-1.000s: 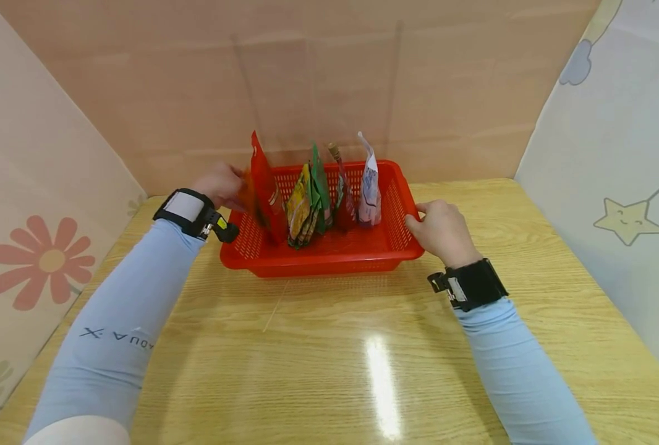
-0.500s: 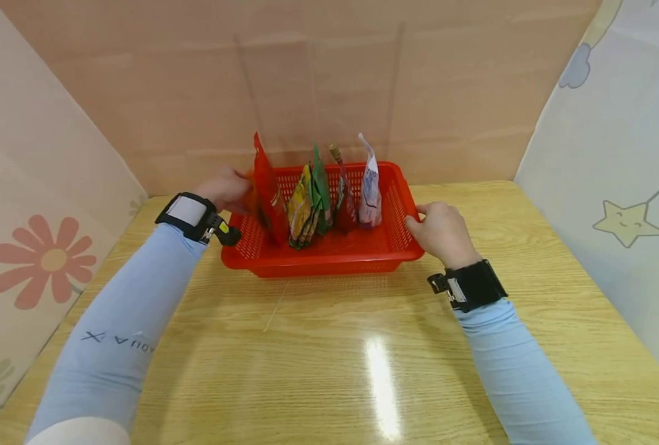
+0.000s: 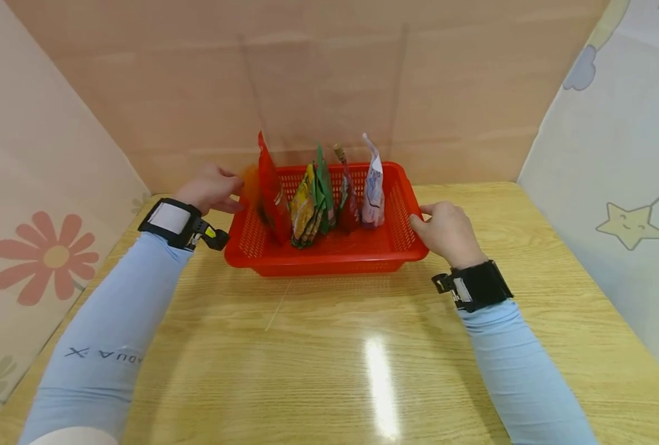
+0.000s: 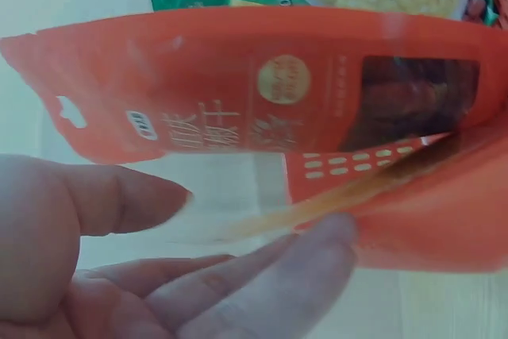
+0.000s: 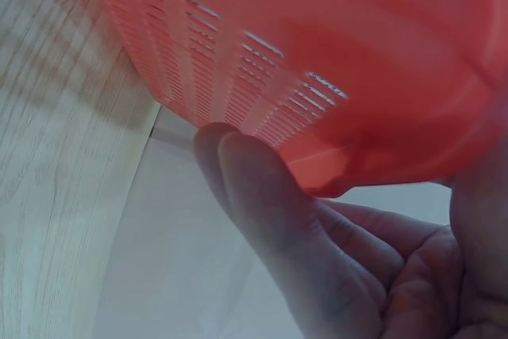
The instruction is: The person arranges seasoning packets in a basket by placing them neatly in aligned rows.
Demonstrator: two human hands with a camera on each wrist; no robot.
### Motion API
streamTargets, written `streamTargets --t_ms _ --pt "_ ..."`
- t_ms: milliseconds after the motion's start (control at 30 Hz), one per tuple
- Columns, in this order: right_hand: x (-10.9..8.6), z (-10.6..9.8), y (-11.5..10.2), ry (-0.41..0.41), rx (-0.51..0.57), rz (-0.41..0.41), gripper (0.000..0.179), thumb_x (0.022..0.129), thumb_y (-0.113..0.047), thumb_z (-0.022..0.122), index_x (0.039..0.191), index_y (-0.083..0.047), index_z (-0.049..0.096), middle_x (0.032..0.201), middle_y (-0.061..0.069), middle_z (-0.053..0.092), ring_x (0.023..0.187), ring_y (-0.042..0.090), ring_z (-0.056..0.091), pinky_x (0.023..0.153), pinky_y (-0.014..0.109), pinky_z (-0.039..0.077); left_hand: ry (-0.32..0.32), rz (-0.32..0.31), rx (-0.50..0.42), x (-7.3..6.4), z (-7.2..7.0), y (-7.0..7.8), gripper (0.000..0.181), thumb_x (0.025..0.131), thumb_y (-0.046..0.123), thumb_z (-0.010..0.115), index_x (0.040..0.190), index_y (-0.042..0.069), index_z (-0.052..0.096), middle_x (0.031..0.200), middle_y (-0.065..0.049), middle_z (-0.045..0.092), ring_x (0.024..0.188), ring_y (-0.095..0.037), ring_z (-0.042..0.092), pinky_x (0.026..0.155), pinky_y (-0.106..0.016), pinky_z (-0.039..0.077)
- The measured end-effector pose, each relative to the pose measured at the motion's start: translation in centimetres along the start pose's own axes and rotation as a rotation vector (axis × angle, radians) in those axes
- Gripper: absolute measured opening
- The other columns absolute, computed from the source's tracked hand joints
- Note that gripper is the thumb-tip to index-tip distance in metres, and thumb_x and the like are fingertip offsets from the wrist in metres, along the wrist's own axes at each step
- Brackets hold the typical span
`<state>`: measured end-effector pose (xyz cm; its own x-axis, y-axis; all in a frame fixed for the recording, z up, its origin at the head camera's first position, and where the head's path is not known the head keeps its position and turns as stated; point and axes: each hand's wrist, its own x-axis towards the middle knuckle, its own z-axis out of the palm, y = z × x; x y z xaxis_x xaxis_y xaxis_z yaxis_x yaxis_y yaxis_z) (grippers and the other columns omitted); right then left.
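Observation:
A red plastic basket (image 3: 318, 262) stands on the table, holding a row of upright packets. My right hand (image 3: 446, 233) grips its right rim, thumb over the edge and fingers against the perforated wall (image 5: 230, 77) in the right wrist view. At the left end, my left hand (image 3: 209, 188) is beside a thin orange packet (image 3: 250, 185), thumb and fingers spread apart. In the left wrist view the fingertips are right at that packet's edge (image 4: 317, 204). A tall red pouch (image 3: 272, 198) with a dark window stands just right of it, leaning slightly.
Further right in the basket are a yellow packet (image 3: 301, 210), a green packet (image 3: 324, 191), a dark red packet (image 3: 347, 207) with a tan top, and a white packet (image 3: 373, 191). The wooden table (image 3: 318, 358) meets patterned walls on both sides and a pinkish back wall (image 3: 329, 93).
My left hand has let go of the orange packet and drawn a little to the left, its fingers spreading. The right hand keeps its grip on the basket rim.

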<state>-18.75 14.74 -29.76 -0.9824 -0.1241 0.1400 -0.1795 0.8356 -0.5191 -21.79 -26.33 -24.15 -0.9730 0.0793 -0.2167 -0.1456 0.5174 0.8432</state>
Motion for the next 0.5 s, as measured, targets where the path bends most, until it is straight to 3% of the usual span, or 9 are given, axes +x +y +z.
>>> streamTargets --t_ms 300,500 --pt "-0.1 0.2 0.2 -0.008 0.005 0.0 0.045 0.099 -0.021 0.055 0.13 0.012 0.057 0.088 0.023 0.069 0.061 0.023 0.065 0.053 0.027 0.053 0.154 0.037 0.131 1.4 0.7 -0.9 0.037 0.103 0.018 0.052 0.123 -0.011 0.062 0.113 -0.032 0.064 0.077 -0.028 0.073 0.067 -0.03 0.059" --pt "0.0 0.2 0.0 -0.009 0.008 0.001 0.045 0.099 -0.02 0.055 0.131 0.012 0.056 0.088 0.023 0.069 0.059 0.022 0.065 0.053 0.028 0.053 0.215 0.072 0.196 0.6 0.8 -0.7 0.033 0.102 0.013 0.052 0.118 -0.013 0.065 0.108 -0.031 0.066 0.079 -0.031 0.072 0.065 -0.029 0.059"
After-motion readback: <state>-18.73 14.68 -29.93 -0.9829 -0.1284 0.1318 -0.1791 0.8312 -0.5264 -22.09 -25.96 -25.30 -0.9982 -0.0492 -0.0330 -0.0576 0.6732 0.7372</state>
